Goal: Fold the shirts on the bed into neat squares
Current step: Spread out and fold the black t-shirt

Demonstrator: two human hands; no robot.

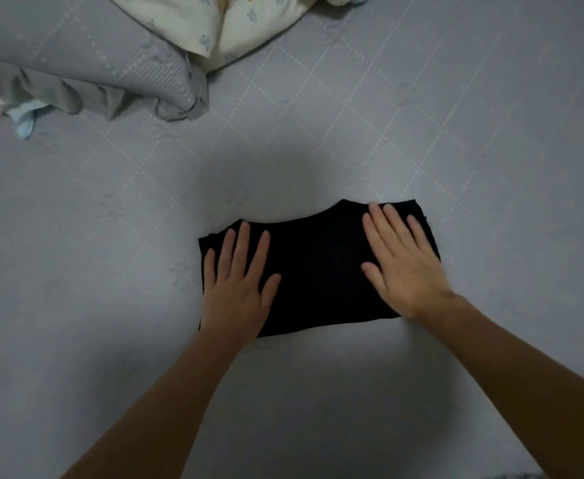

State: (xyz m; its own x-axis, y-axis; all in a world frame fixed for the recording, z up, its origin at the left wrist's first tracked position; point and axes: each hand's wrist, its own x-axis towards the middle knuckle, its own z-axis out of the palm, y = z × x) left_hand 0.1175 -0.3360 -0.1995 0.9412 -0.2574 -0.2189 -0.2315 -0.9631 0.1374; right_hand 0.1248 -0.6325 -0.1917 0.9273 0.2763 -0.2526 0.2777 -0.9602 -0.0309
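Note:
A black shirt (318, 271) lies folded into a compact rectangle on the grey quilted bed (422, 115), near the middle of the view. My left hand (237, 288) rests flat on its left part, fingers straight and spread. On the shirt's right part my right hand (401, 261) presses down flat, its fingers pointing away from me and reaching close to the far right corner. Both palms cover part of the cloth's near edge.
A grey pillow with a frilled edge (86, 63) lies at the far left. Behind it sits a cream pillow with a blue print (221, 25). A scrap of light blue cloth (24, 119) shows under the grey pillow.

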